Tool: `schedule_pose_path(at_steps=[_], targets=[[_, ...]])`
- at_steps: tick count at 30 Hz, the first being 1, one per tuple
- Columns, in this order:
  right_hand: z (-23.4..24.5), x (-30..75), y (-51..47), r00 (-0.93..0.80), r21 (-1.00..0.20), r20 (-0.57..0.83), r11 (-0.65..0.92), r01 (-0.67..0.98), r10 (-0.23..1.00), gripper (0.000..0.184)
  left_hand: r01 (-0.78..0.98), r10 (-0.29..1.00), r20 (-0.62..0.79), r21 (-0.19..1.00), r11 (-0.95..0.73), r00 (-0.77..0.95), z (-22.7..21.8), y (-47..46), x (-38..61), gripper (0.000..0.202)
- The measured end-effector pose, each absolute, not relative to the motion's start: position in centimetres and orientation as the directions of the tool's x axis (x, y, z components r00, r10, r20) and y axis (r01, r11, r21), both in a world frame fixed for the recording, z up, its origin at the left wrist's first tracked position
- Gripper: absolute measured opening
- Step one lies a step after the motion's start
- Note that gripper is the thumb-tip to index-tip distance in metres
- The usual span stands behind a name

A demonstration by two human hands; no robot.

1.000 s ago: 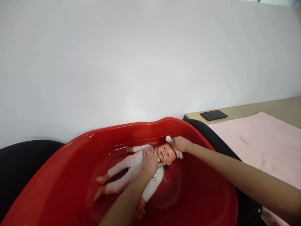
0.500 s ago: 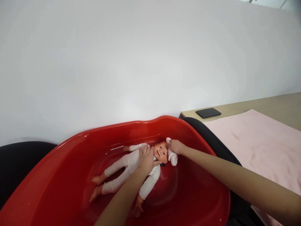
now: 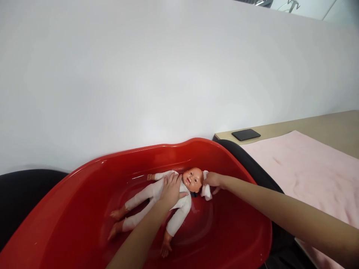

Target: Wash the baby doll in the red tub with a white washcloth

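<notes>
White wall (image 3: pixel 140 82) stands behind a glossy red tub (image 3: pixel 134 151), where a person's two bare hands attend to a doll (image 3: pixel 157 189) in a white suit. The doll lies on its back inside the tub, its head toward the tub's right end and its bare feet toward the left, one arm reaching to the near side and the other to the far wall. The left hand (image 3: pixel 169 191) rests palm down across the doll's chest inside the tub, fingers extended and slightly parted, thumb out toward the neck, gripping nothing. Nearer the tub's right end, the right hand (image 3: pixel 213 180) has its fingers bent around a crumpled white cloth (image 3: pixel 206 192) at the crown of the doll's head, with one digit a little apart below; how firmly it grips cannot be told. A dark patch (image 3: pixel 194 194) shows beneath the doll's neck. Black surfaces flank the tub on both sides. Beyond its right end, a wooden table (image 3: pixel 322 125) bears a pink sheet (image 3: pixel 303 172) and a black tablet-like device (image 3: pixel 246 135).
</notes>
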State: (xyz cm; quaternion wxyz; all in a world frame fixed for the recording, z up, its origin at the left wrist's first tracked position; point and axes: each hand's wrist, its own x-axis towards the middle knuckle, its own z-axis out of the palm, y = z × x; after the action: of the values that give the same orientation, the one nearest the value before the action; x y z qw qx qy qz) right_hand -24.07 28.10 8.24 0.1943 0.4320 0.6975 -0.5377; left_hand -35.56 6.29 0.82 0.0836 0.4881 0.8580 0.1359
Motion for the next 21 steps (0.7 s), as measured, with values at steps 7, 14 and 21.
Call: schedule_pose_path(at_steps=[7,14,21], targets=[[5.0,-23.3,23.2,-0.425,-0.523,-0.839,-0.289,0.802,0.339,0.015,0.815,0.866,-0.023,0.326,0.478,-0.499,0.6,6.0,-35.6,0.082],[5.0,-23.0,21.4,-0.415,-0.610,-0.781,-0.426,0.669,0.466,0.009,0.806,0.858,-0.058,0.313,0.502,-0.511,1.4,6.2,-35.4,0.083],[4.8,-23.7,20.4,-0.453,-0.664,-0.745,-0.480,0.574,0.489,0.015,0.804,0.852,-0.053,0.307,0.510,-0.521,1.1,6.5,-35.6,0.088]])
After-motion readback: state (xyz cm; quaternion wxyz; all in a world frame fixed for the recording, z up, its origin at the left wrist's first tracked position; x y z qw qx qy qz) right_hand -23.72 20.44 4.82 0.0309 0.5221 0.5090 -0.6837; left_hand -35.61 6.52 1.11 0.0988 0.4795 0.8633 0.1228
